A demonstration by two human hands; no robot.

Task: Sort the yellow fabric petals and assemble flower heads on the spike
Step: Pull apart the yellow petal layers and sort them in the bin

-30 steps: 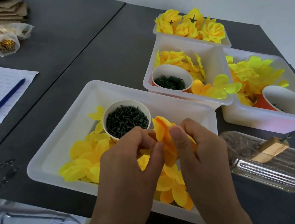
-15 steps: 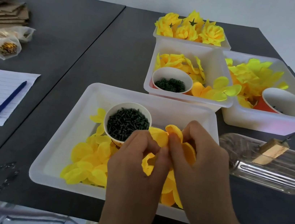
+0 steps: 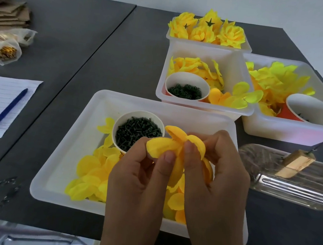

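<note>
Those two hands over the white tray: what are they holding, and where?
Both the left hand and right hand pinch a yellow fabric petal piece near its middle, thumbs on top.

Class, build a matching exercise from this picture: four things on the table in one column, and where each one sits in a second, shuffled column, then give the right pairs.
Things
1. blue pen
2. wooden block
3. finished flower heads
4. cup of dark green pins

Places
A. in the farthest white tub
B. on the lined paper
C. in the nearest white tray
D. on the clear plastic tray

Pairs: 1-B, 2-D, 3-A, 4-C
</note>
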